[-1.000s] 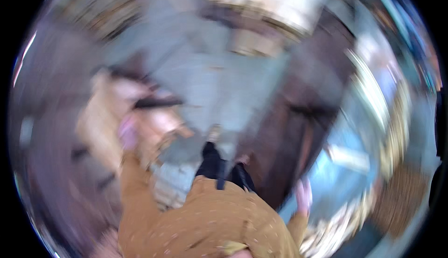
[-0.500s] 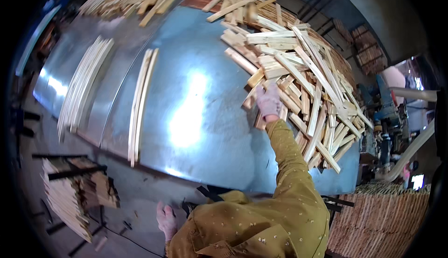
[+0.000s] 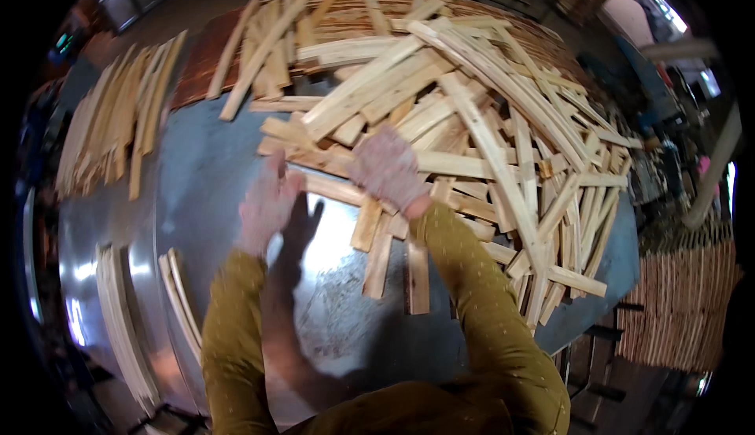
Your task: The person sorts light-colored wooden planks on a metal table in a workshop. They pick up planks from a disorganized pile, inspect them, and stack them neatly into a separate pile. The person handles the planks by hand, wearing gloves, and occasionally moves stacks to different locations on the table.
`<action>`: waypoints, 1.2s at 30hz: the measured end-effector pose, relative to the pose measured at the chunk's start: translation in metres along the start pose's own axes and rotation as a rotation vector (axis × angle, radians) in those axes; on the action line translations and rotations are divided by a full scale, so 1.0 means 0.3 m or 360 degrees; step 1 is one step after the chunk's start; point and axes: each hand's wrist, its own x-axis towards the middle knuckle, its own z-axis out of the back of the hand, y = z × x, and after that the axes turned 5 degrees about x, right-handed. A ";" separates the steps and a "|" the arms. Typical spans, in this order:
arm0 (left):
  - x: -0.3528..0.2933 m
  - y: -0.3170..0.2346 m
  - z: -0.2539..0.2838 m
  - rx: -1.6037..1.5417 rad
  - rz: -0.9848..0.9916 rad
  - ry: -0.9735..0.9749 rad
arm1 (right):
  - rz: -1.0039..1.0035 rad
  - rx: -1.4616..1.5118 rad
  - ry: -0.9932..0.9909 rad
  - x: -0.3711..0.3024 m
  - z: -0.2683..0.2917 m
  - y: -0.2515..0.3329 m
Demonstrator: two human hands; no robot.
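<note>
A big loose heap of pale wooden slats [image 3: 472,112] covers the far and right part of a shiny metal table [image 3: 212,175]. My right hand [image 3: 387,169] lies palm down on slats at the heap's near edge; whether its fingers grip one is unclear. My left hand [image 3: 267,203] hovers with fingers apart over the bare metal, its fingertips beside the end of a slat [image 3: 330,187] at the heap's left edge. Both arms wear mustard-yellow sleeves.
Sorted rows of slats [image 3: 118,112] lie along the table's far left, and thin curved strips [image 3: 181,301] lie at the near left. Stacked wooden pieces [image 3: 676,309] stand beyond the table's right edge. The floor below is dark.
The view has closed in on the heap. My left hand has come up over the table beside the right, which has shifted to the heap's near edge.
</note>
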 end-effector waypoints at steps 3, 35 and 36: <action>0.391 -0.084 -0.101 0.0392 -0.0311 -0.0366 | 0.0350 0.0399 -0.0284 -0.173 0.036 0.055; -1.420 0.276 -0.108 -0.3310 0.1181 -0.0221 | -0.0901 0.4182 0.1469 -0.712 0.240 0.709; -1.438 0.327 -0.098 -0.3368 0.1086 -0.0150 | -0.0959 0.4039 0.1434 -0.663 0.239 0.752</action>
